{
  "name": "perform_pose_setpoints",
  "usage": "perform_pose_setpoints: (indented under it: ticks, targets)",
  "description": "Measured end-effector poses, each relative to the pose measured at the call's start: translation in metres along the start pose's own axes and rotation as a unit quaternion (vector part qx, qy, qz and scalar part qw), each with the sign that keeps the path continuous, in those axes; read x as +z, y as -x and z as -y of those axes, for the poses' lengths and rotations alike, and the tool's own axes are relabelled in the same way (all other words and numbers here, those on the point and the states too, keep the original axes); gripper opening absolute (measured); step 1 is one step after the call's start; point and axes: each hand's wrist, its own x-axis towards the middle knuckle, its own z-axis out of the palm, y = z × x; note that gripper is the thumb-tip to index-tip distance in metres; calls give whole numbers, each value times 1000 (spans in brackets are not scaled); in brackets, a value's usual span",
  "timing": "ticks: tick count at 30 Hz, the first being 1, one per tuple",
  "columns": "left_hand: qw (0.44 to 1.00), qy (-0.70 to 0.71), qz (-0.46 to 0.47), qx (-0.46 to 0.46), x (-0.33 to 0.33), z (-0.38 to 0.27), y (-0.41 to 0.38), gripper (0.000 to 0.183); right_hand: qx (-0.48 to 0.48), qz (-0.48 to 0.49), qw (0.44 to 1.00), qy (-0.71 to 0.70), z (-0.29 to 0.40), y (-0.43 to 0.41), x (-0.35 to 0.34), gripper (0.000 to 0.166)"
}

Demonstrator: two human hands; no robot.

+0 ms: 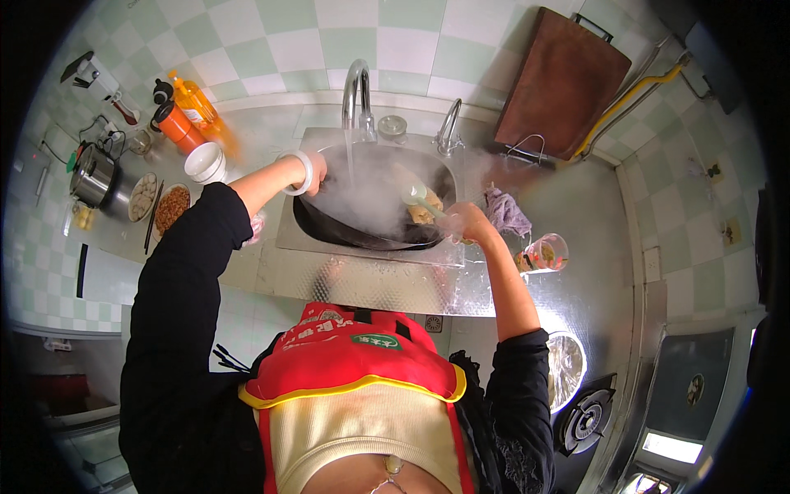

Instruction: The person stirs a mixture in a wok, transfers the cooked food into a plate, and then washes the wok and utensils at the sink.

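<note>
A dark wok (345, 239) sits tilted in the steel sink (290, 238), with thick steam rising from it. Water runs into it from the tall chrome faucet (356, 92). My left hand (316, 173), below a white bangle, grips the wok at its left edge; the grip is partly hidden. Over the right side of the sink, my right hand (467, 222) holds a pale green-handled utensil (415, 192), its head blurred by steam. Beside that head, inside the wok, is a tan, rough-looking item (424, 213), whose kind I cannot tell.
Right of the sink lie a purple cloth (507, 212) and a patterned cup (548, 253); a wooden cutting board (561, 83) leans behind. White bowls (205, 163), an orange bottle (179, 128), plates of food (172, 209) and a steel pot (92, 176) stand left. A gas burner (585, 421) is lower right.
</note>
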Motion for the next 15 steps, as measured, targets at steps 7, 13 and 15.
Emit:
perform_pose_setpoints:
  ticks: [7, 13, 15]
  targets:
    - [997, -67, -30, -27, -5, -11, 1, 21, 33, -11, 998, -57, 14, 14, -2, 32]
    - [996, -23, -70, -52, -12, -13, 19, 34, 39, -16, 997, -71, 21, 28, -2, 27]
    - [997, -31, -48, -48, -21, -18, 27, 37, 43, -22, 997, -66, 22, 32, -3, 27]
